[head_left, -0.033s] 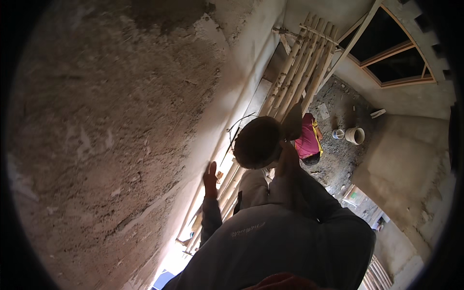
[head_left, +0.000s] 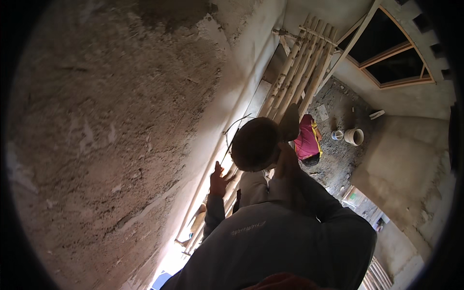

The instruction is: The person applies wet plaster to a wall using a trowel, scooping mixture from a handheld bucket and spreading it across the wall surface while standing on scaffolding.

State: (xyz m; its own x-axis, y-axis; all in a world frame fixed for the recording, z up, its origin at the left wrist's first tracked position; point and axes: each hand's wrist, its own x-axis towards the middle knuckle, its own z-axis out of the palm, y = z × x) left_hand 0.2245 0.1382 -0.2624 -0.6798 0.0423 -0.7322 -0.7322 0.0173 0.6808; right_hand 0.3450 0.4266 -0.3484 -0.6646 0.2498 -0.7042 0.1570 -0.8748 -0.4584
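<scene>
Head view sets the dark round pan (head_left: 255, 145) above the wooden poles (head_left: 300, 65), beside the shadowed right hand (head_left: 287, 158), whose finger grip I cannot tell; probably stiff and heavy, the pan suits a rim hold, while the left hand (head_left: 219, 181) has its fingers spread.

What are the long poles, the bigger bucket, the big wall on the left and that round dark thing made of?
The long poles look like bare wood: pale, with dark knots. The bigger bucket is probably plastic, looking smooth and pale. The big wall looks like rough, dull cement or plaster, bumpy and pitted. The round dark thing is too shadowed to tell.
</scene>
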